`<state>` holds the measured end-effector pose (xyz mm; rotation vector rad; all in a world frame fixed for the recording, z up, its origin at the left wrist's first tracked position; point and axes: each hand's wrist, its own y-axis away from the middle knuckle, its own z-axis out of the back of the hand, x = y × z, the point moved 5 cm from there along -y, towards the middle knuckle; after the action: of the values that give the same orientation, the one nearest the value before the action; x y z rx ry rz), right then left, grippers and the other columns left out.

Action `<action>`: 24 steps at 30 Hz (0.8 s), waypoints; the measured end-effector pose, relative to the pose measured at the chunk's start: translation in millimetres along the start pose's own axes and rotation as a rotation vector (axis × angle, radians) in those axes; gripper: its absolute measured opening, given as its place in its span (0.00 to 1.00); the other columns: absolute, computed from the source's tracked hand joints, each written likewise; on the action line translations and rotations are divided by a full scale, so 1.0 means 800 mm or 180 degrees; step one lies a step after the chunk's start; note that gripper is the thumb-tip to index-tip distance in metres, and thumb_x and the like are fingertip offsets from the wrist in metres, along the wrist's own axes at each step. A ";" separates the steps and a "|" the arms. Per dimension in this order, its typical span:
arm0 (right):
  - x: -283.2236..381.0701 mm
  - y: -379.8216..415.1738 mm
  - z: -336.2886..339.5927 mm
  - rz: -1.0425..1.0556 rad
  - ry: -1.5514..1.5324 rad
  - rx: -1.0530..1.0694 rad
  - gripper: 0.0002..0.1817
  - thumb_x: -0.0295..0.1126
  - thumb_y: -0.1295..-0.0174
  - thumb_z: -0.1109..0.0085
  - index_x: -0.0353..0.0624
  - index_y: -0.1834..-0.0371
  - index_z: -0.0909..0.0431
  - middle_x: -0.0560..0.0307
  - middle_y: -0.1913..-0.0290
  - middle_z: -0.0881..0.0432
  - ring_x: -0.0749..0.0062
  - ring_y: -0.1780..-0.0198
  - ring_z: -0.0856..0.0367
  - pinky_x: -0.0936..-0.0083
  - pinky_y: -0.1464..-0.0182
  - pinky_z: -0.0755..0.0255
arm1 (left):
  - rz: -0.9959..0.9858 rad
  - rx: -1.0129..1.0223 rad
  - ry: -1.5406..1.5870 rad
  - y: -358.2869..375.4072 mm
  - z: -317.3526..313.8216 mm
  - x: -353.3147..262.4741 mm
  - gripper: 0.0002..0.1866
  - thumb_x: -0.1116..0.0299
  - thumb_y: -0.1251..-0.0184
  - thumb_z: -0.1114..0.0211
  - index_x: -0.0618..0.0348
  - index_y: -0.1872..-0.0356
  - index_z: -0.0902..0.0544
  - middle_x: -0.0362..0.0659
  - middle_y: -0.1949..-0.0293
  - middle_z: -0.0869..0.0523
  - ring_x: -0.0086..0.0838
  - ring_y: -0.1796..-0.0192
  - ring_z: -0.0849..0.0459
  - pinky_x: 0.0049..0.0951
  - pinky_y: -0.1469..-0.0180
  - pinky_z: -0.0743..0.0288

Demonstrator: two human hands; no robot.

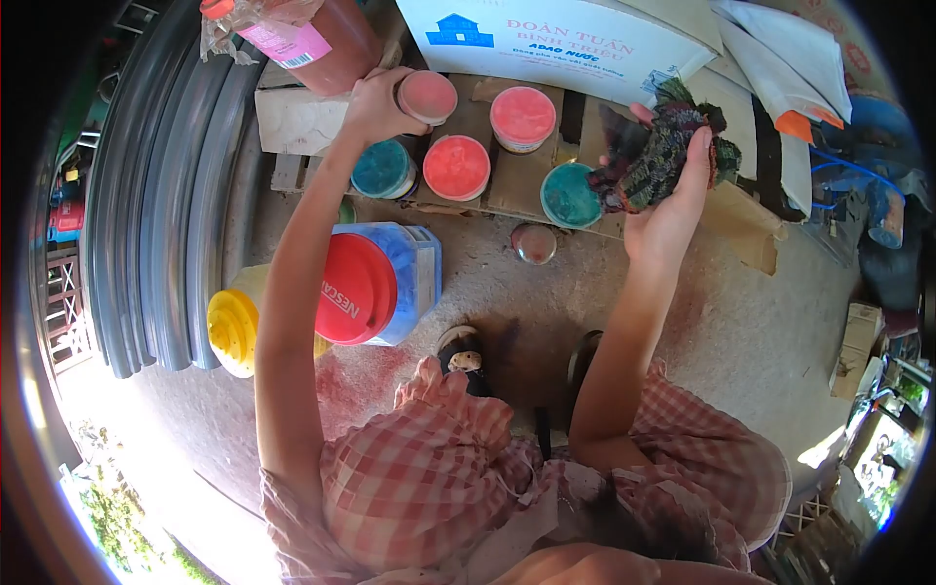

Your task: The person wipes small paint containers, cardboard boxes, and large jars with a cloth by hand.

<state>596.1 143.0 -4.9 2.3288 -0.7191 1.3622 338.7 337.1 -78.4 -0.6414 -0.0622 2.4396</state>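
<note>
My left hand (378, 105) is closed round a small pink-lidded tub (427, 97) at the back of the wooden pallet (487, 200). In my right hand (682, 195) is a crumpled dark patterned cloth (668, 146), raised over the pallet's right part. Between the hands stand two more pink tubs, one farther back (523, 117) and one nearer (456, 168). A teal tub (382, 169) sits below my left hand, and another teal tub (571, 195) is just left of the cloth.
A white printed carton (565, 44) stands behind the tubs. A large bottle of reddish liquid (327, 44) is at the back left. On the floor are a red-lidded jar (356, 290), a yellow-lidded container (234, 331) and a small glass jar (534, 244). Grey pipes (171, 195) lie left.
</note>
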 end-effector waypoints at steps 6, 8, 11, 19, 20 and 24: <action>-0.022 0.005 -0.043 0.0151 0.0203 0.0614 0.26 0.53 0.32 0.57 0.42 0.45 0.30 0.56 0.54 0.21 0.70 0.63 0.20 0.71 0.62 0.24 | -0.0315 -0.0637 0.1131 0.013 0.067 -0.061 0.32 0.70 0.71 0.23 0.59 0.54 0.22 0.44 0.61 0.15 0.31 0.57 0.16 0.29 0.51 0.24; -0.034 0.013 -0.064 0.0414 0.0388 0.0882 0.26 0.52 0.32 0.55 0.43 0.44 0.30 0.60 0.55 0.22 0.77 0.59 0.22 0.74 0.60 0.25 | -0.0260 -0.0602 0.1313 0.029 0.080 -0.088 0.32 0.69 0.70 0.23 0.60 0.54 0.24 0.44 0.60 0.16 0.30 0.56 0.17 0.29 0.51 0.25; -0.044 0.036 -0.105 0.0765 0.0844 0.1499 0.27 0.47 0.38 0.44 0.38 0.43 0.31 0.55 0.52 0.23 0.71 0.52 0.24 0.73 0.49 0.29 | -0.0304 -0.0657 0.1548 0.056 0.081 -0.122 0.30 0.69 0.65 0.24 0.61 0.55 0.26 0.43 0.58 0.18 0.29 0.53 0.19 0.29 0.50 0.26; -0.060 0.017 -0.196 0.1983 0.3401 0.2471 0.34 0.58 0.48 0.40 0.41 0.47 0.27 0.41 0.57 0.26 0.47 0.55 0.23 0.58 0.60 0.26 | 0.0180 -0.1615 0.1793 0.091 0.079 -0.121 0.32 0.66 0.67 0.22 0.61 0.55 0.26 0.49 0.60 0.17 0.35 0.58 0.16 0.31 0.55 0.23; -0.060 0.012 -0.200 0.1895 0.3396 0.2471 0.34 0.59 0.47 0.41 0.40 0.48 0.26 0.41 0.58 0.25 0.47 0.57 0.23 0.58 0.60 0.25 | 0.0342 -0.1680 0.1757 0.095 0.080 -0.122 0.32 0.65 0.68 0.21 0.61 0.57 0.26 0.49 0.61 0.17 0.36 0.60 0.15 0.31 0.56 0.23; -0.052 -0.008 -0.231 0.1581 0.3617 0.2479 0.31 0.59 0.41 0.49 0.37 0.62 0.21 0.36 0.70 0.20 0.41 0.67 0.19 0.54 0.63 0.24 | 0.0459 -0.2176 0.1252 0.108 0.088 -0.128 0.34 0.63 0.71 0.20 0.60 0.58 0.28 0.46 0.65 0.17 0.33 0.63 0.17 0.31 0.57 0.23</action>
<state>453.7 256.5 46.5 1.2652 -0.3936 3.1558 330.1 215.3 11.8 -1.4512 -0.7307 2.3557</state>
